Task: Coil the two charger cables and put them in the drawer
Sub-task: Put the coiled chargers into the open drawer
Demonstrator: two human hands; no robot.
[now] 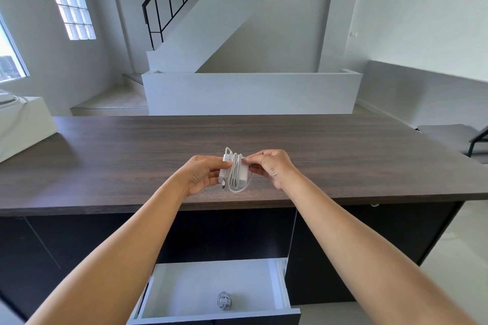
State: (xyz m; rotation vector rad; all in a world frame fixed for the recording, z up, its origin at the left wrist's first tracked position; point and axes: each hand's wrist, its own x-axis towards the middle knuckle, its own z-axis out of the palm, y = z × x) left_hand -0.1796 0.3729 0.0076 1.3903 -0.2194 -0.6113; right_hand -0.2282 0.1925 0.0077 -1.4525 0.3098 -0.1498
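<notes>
Both hands' grip on white cable-wrapped charger (233, 172).

Above the dark wooden counter (105, 166), the left hand (204, 173) grips a white charger brick (229, 171) with its cable (235, 175) wound around it, while the right hand (272, 167) pinches what seems to be the cable's end. Below, the open white drawer (281, 287) holds a coiled cable (224, 300).

The worktop (132, 161) looks like dark wood with a fine matt grain. The charger (233, 175) and its cable seem smooth white plastic, slightly glossy. The drawer (280, 287) inside is plain matt white, its front dark.
</notes>
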